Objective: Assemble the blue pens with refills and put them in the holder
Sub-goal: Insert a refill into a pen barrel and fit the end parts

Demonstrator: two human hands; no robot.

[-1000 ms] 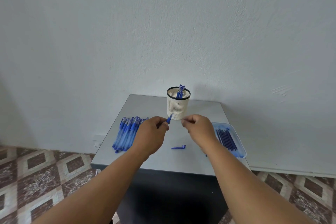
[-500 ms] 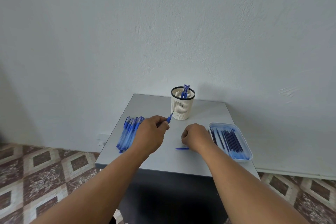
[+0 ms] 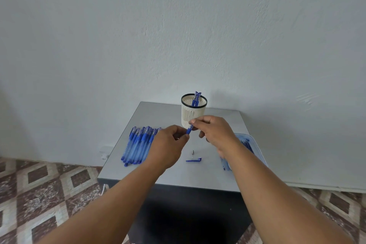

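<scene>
My left hand [image 3: 168, 145] grips a blue pen barrel [image 3: 189, 130] whose front end sticks up past the fingers. My right hand [image 3: 214, 130] pinches the top of that same end; whether a refill is between its fingertips is hidden. Both hands hover above the grey table [image 3: 210, 176], just in front of the white slatted holder [image 3: 193, 112], which has blue pens standing in it. A small metal pen tip [image 3: 193, 152] and a blue cap [image 3: 194, 160] lie on the table below the hands. Several blue pens [image 3: 138, 144] lie in a row at the left.
A pale blue tray [image 3: 255, 144] with dark refills sits at the table's right edge, partly behind my right forearm. A white wall stands right behind the table. Patterned floor tiles surround it.
My right hand came down to the table beside the cap, left the metal tip there, then rose back to the pen's front end. My left hand kept its grip.
</scene>
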